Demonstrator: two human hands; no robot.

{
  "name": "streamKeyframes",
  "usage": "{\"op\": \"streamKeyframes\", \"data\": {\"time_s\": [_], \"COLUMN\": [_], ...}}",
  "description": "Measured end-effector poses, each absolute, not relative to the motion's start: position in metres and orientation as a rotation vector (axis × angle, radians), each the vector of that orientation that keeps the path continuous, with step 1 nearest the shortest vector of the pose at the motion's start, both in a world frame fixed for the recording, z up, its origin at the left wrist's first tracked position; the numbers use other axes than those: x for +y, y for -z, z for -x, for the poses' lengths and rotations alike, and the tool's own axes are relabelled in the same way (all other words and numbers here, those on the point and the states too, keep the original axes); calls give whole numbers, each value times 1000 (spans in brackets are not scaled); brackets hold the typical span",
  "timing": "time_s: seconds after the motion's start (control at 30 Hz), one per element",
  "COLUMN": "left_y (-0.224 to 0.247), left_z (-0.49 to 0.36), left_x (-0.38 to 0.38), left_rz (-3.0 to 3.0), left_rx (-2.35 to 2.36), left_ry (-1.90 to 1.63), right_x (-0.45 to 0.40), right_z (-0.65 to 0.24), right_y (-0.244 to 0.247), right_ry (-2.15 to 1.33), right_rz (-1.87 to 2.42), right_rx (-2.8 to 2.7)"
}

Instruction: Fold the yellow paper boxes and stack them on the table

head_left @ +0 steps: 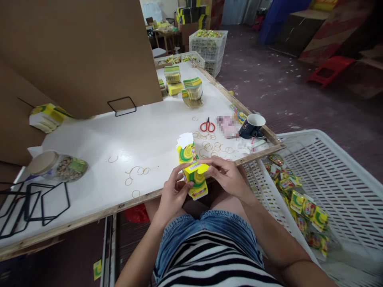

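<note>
A yellow and green printed carton (pixel 196 180) is held over the table's front edge, above the lap. My left hand (pixel 176 185) grips its left side, thumb on the front face and fingers behind. With its fingertips at the carton's top right, my right hand (pixel 226 173) pinches a yellow flap beside the barcode. Just behind, another yellow and green carton piece (pixel 187 151) with a white flap lies on the white table (pixel 98 147); whether the two are joined I cannot tell.
Red scissors (pixel 207 126), rubber bands and a dark mug (pixel 251 126) are on the table. Carton stacks (pixel 193 89) stand farther back. At left are a jar (pixel 72 168) and black wire frames (pixel 46 203). A white crate (pixel 338 171) with small packets is at right.
</note>
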State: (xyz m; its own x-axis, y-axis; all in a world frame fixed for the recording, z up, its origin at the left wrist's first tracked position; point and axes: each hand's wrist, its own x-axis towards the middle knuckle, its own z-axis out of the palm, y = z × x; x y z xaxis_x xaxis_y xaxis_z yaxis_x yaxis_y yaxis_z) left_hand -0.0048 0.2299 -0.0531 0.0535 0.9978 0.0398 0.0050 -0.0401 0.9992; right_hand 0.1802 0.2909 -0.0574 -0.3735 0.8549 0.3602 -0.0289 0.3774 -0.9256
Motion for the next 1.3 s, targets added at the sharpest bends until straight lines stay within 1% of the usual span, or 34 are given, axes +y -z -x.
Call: {"op": "streamKeyframes", "data": {"time_s": [0.07,0.13,0.3,0.47,0.6,0.73,0.8,0.87,0.9,0.97,1.03,1.1,1.2,1.3], "left_y": [54,53,47,46,44,44,47,54,59,71,81,85,78,60], "left_z": [3,1,0,4,-1,-15,-15,-8,-3,11,22,29,30,23], "left_x": [230,228,225,228,230,235,244,257,265,280,291,294,284,261], "left_rz": [-1296,-1300,-1256,-1176,-1189,-1305,-1450,-1584,-1613,-1581,-1527,-1495,-1482,-1504], "left_rx": [1183,1162,1106,1082,1020,1001,1111,1390,1577,1877,1988,1987,1919,1741], "left_ry": [-1187,-1155,-1130,-1186,-1154,-1127,-1220,-1365,-1400,-1295,-1152,-1103,-1111,-1175], "right_x": [290,290,290,288,286,281,278,276,274,272,269,266,264,262], "right_z": [-178,-173,-164,-166,-169,-177,-186,-197,-200,-201,-194,-182,-165,-155], "right_y": [55,53,48,54,59,69,77,87,92,103,110,112,102,82], "right_ry": [-1278,-1297,-1039,-1162,-1128,-1204,-1065,-900,-878,-1016,-1254,-1362,-1270,-1042], "right_rz": [806,885,1072,950,868,782,823,815,795,786,842,905,959,970], "right_rx": [-1700,-1744,-1915,-1841,-1622,-1377,-1124,-813,-693,-597,-632,-689,-817,-1112]}}
